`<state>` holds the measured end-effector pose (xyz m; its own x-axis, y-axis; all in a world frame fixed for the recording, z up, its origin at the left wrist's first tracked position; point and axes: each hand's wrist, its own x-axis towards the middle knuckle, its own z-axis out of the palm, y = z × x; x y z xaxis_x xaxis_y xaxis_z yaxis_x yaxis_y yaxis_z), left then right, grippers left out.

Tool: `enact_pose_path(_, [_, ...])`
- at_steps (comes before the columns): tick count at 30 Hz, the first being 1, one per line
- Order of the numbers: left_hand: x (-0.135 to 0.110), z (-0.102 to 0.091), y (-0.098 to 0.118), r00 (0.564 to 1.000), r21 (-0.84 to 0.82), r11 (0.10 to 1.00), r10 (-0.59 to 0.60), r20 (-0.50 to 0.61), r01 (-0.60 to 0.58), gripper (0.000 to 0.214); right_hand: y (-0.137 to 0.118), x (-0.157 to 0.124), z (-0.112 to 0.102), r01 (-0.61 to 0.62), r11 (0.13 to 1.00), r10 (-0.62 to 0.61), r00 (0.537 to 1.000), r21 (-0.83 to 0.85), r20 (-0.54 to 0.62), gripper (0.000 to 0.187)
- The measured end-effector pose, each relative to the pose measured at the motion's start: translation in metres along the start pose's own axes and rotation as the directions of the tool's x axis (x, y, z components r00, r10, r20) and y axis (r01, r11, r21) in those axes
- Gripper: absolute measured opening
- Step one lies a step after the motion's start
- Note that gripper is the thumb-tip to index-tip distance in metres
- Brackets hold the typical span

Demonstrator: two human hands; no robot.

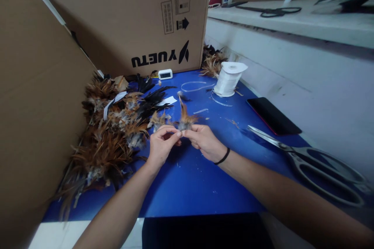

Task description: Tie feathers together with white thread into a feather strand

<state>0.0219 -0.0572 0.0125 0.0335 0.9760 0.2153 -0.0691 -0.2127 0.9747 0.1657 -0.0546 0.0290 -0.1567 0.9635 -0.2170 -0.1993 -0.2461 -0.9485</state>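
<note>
Over the blue table, my left hand (164,142) and my right hand (205,142) meet, fingertips touching. Between them they pinch the base of a small bunch of feathers (186,119), grey and fluffy below with brown tips pointing away from me. My fingers hide the very base of the bunch. A dark band circles my right wrist. Just beyond my left hand lies another small feather tuft (157,120). To the left is a large heap of brown feathers (102,151), with black feathers (153,100) along its far side.
A spool of white ribbon (230,79) stands at the back right, trailing ribbon. Large scissors (309,159) and a black phone (273,116) lie on the right. Cardboard boxes (117,19) wall off the back and left. A small white digital display (165,74) stands by the back box.
</note>
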Motion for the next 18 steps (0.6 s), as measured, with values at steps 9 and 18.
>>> enact_pose_path(9, [-0.004,-0.003,0.002,0.931,0.251,0.896,0.346,0.120,-0.365,0.007,-0.001,-0.001,-0.005,-0.064,0.998,0.065,0.992,-0.009,0.113,0.025])
enact_pose_path(18, [-0.004,-0.006,-0.001,0.896,0.282,0.857,0.370,0.245,-0.431,0.006,-0.003,0.002,-0.016,-0.165,0.984,0.172,0.973,-0.060,0.152,0.027])
